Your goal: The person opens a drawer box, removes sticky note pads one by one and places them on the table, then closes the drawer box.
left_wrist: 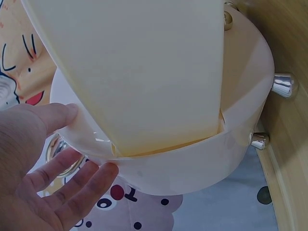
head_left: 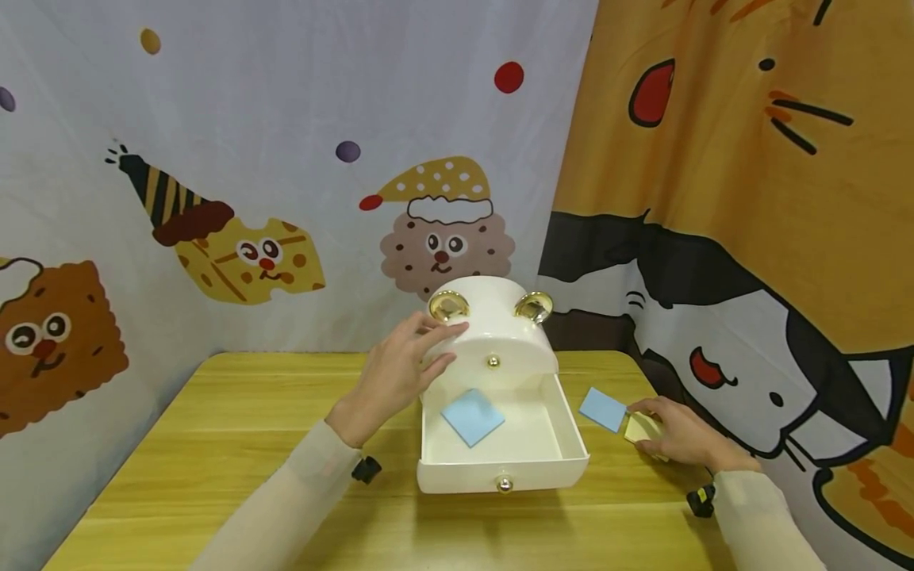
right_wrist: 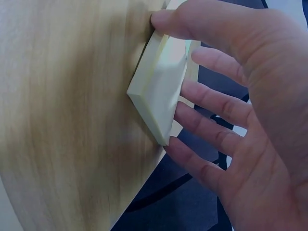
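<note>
A white rounded desktop drawer box [head_left: 493, 329] with two gold ear-like discs stands on the table, its lower drawer [head_left: 503, 473] pulled out. Inside the drawer, toward the left, lies a light blue sticky note pad [head_left: 473, 417]. My left hand [head_left: 400, 361] is at the box's upper left, fingertips against its side and top, thumb and fingers spread in the left wrist view. To the right of the box, my right hand [head_left: 681, 432] pinches a pale yellow sticky note pad [right_wrist: 161, 89] between thumb and fingers, low over the table. Beside it lies another blue sticky note pad [head_left: 603, 410].
The wooden table [head_left: 286, 476] has its right edge close by my right hand. Behind it hangs a curtain with cartoon figures [head_left: 246, 258], and an orange cat-print curtain [head_left: 750, 159] hangs at the right. The box stands on short silver feet [left_wrist: 284, 85].
</note>
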The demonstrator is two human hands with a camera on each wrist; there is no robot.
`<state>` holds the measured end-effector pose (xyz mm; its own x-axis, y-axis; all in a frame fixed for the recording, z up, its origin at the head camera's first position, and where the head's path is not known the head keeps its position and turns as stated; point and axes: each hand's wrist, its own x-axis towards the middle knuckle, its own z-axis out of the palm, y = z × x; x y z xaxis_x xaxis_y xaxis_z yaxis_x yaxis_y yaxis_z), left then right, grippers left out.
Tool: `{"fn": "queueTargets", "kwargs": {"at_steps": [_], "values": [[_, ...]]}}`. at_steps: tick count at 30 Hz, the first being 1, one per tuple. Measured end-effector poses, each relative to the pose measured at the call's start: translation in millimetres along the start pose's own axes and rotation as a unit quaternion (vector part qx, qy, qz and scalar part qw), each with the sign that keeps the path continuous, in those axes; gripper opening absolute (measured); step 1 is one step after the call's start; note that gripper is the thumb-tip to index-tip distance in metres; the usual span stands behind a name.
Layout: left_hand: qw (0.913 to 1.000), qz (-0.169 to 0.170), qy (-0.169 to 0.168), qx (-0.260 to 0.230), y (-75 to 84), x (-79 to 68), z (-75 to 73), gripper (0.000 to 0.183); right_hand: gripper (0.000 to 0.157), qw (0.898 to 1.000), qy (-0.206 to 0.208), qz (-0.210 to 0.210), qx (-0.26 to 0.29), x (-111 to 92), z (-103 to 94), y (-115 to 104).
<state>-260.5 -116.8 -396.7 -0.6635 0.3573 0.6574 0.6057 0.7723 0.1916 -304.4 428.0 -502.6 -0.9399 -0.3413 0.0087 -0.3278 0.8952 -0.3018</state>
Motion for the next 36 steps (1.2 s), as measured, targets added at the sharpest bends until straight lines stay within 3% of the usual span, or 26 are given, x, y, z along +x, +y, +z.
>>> {"fn": "queueTargets", "kwargs": {"at_steps": [17,36], "values": [[1.0000,0.000,-0.001,0.001,2.0,0.2,-1.8,0.050,0.062,1.000,-0.009,0.017,0.009,-0.4,1.7,3.6],[1.0000,0.000,-0.001,-0.003,1.4,0.1,-0.7,0.049,0.063,1.000,0.006,0.002,0.010,-5.9,-1.8,-3.3]]}}
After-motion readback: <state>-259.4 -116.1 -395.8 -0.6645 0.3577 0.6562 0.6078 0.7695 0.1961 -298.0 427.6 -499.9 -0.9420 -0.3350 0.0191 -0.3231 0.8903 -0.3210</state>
